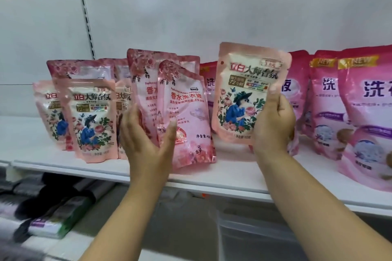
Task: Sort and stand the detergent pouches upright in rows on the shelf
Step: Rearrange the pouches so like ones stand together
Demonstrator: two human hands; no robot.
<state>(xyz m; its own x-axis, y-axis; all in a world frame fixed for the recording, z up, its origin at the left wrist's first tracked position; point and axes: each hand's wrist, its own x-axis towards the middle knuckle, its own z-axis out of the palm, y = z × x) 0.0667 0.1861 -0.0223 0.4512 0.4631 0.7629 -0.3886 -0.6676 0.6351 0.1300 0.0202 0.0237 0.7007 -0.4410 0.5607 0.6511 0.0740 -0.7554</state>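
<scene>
Pink detergent pouches stand on a white shelf (222,176). My right hand (273,125) grips a pale pink pouch with a figure in a blue dress (246,93) by its right edge, lifted above the shelf at centre right. My left hand (148,135) is closed on the lower left of a rose-print perfume pouch (186,116) that stands tilted at the shelf's middle, with a matching pouch (144,82) behind it. At the left stand several blue-dress pouches (93,121), upright in rows. At the right stand larger magenta pouches (367,116).
The white back panel (212,17) rises behind the pouches, with a slotted upright (87,19) at the left. Below the shelf lie dark and grey packets (53,203) on a lower level. Bare shelf surface shows at the far left and along the front edge.
</scene>
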